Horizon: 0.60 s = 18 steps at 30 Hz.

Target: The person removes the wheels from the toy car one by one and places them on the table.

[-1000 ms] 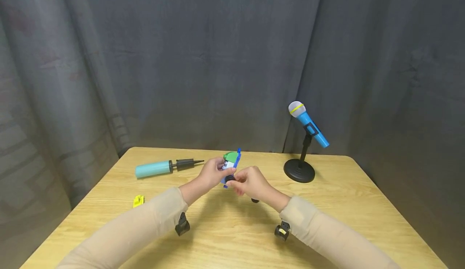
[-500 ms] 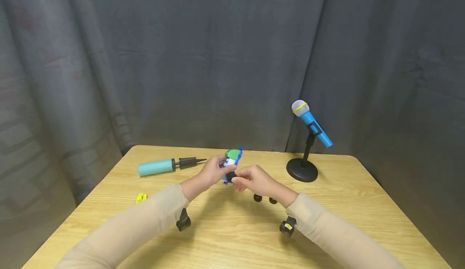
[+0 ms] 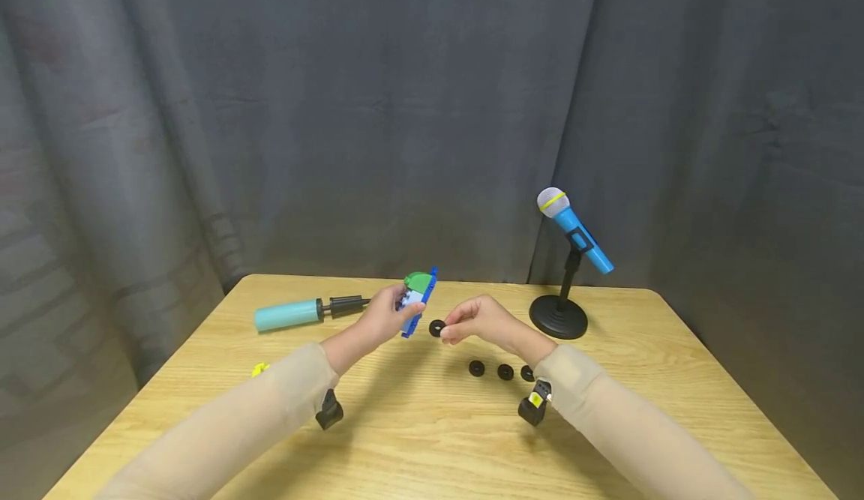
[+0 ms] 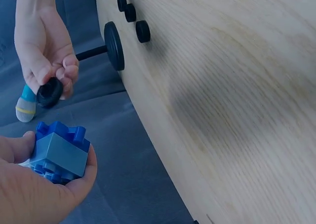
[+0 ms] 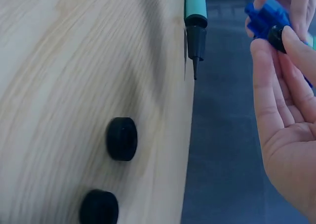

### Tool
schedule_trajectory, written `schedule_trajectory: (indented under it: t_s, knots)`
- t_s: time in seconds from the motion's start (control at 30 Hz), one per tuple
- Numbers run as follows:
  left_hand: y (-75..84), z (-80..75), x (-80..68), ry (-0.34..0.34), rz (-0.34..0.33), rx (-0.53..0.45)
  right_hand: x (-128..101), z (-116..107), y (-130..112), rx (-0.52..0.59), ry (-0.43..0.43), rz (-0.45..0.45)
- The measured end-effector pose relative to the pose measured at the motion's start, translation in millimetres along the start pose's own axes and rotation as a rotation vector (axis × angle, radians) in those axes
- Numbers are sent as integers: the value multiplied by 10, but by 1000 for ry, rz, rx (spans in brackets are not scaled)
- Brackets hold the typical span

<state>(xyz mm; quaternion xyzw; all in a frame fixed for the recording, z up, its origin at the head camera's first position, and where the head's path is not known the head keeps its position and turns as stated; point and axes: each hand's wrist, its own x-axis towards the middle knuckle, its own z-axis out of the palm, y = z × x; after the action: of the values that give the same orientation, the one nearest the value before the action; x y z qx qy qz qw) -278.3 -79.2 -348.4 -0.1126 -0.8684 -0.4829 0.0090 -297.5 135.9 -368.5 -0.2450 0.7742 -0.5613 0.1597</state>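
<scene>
My left hand [image 3: 379,320] grips a toy block build [image 3: 418,284] with blue, light blue and green parts, possibly a small vehicle body. It is held up over the far middle of the table, tilted. Between thumb and fingertips, my right hand [image 3: 484,324] pinches a black toy wheel [image 4: 49,93]. A small gap separates this wheel from the blocks. Three more black wheels lie in a row on the table below my right hand: a left one [image 3: 476,368], a middle one [image 3: 505,372] and a right one [image 3: 528,373], partly covered by the right wrist gear.
A teal hand pump [image 3: 286,315] lies at the back left. Near my left forearm is a small yellow piece [image 3: 259,369], partly hidden by the sleeve. A blue microphone [image 3: 574,232] leans in a black stand [image 3: 558,317] at the back right. Grey curtains [image 3: 378,110] surround the table.
The black wheel has come away from the block build in my right hand. My left hand has shifted slightly left with the blocks. All three table wheels now show past my right wrist.
</scene>
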Motion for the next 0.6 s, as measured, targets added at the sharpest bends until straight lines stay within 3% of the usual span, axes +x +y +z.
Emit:
schedule_trajectory:
  t_s: [0.2,0.6]
  knots:
    - [-3,-35,-60,4,17,47,54,-4,80,98,5,60]
    - [-46,-72,-99,15,-25,53,212,54,439,-28,40,161]
